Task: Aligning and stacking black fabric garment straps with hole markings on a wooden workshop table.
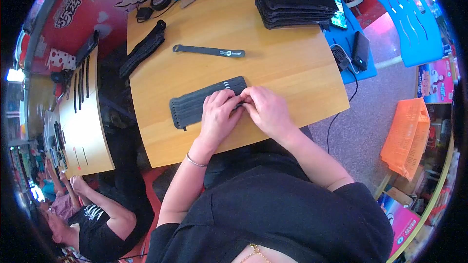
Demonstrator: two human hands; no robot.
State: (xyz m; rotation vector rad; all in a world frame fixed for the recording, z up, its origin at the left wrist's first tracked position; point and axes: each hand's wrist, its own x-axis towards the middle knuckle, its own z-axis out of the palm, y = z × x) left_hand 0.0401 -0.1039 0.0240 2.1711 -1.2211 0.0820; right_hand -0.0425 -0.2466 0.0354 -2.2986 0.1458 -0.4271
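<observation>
A fanned row of black straps (195,102) lies on the table before me, overlapping, with rounded ends to the left and pale marks near the right end. My left hand (220,117) rests over the right part of this row, its fingers curled and closed on a strap end. Against it, my right hand (265,111) pinches the same end between thumb and fingers; the fingers partly hide it. Beyond the row, a single black strap (207,50) with a slotted left end and a pale print lies flat.
A bundle of black straps (144,48) sits at the table's left edge. Far right stands a tall stack of black straps (292,2), with a lit phone (338,13) and a black power bank (360,51) on a blue chair (351,70). Another person (97,219) works at left.
</observation>
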